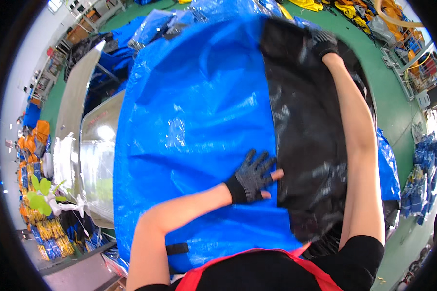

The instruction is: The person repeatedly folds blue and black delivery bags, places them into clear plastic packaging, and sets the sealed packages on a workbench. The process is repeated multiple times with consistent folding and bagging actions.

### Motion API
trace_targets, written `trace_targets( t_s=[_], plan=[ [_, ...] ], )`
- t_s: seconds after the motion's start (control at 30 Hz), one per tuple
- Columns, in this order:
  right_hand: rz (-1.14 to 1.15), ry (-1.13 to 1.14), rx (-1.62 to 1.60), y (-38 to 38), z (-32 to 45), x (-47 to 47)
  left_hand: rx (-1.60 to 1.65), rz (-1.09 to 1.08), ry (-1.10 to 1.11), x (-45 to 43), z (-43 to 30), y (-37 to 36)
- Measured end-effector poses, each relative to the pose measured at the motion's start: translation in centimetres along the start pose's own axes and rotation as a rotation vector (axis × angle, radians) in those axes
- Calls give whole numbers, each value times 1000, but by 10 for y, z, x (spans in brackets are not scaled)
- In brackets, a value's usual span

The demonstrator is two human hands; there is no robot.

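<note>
A large blue tarpaulin sheet (pixel 200 109) with a glossy black panel (pixel 309 120) along its right side lies spread before me. My left hand (pixel 253 176), in a dark knit glove with some bare fingertips, rests with fingers apart on the blue part, close to the straight seam with the black. Far forward at the right, my right hand (pixel 323 40) is on the upper area of the black panel, near its outer edge. It wears a similar glove and is blurred, so whether it pinches the material cannot be told. A short black strip (pixel 177 248) sits on the near blue edge.
Clear plastic-wrapped material (pixel 218 14) is heaped beyond the sheet. Left of it stand shiny metal-edged panels (pixel 100 145) and a white clip-on fan (pixel 63 205) with green blades. Tied blue bundles (pixel 424 171) stand on the green floor (pixel 393 98) at right, below a loaded rack (pixel 418 62).
</note>
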State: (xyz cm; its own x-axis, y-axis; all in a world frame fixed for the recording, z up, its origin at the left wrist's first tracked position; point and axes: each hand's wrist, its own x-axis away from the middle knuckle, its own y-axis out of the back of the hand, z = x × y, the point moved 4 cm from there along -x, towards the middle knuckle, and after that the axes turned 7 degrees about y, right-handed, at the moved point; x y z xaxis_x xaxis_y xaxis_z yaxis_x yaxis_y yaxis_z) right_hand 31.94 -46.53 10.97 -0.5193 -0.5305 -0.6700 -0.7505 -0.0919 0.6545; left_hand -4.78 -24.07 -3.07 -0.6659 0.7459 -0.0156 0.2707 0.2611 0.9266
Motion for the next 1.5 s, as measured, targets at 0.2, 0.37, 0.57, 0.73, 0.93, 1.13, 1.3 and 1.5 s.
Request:
trace_targets(
  t_s=[0.2,0.37,0.57,0.73,0.93,1.13,1.3,1.5],
  plan=[
    [244,-138,-493,272,178,67,337,-289,145,-10,84,31],
    [863,68,-569,291,212,292,101,-110,295,92,85,78],
    [655,-86,-836,318,189,331,7,-261,749,292,98,115],
    [436,-93,-400,341,228,262,-21,-369,935,338,85,69],
    [574,149,-642,307,258,283,-86,-426,884,277,86,35],
    [750,-68,-825,295,204,330,-58,-237,822,309,116,90],
    [899,-59,-833,282,201,345,-74,-206,895,370,107,218],
    [1022,169,-587,284,196,340,-152,-415,412,165,75,304]
  ],
)
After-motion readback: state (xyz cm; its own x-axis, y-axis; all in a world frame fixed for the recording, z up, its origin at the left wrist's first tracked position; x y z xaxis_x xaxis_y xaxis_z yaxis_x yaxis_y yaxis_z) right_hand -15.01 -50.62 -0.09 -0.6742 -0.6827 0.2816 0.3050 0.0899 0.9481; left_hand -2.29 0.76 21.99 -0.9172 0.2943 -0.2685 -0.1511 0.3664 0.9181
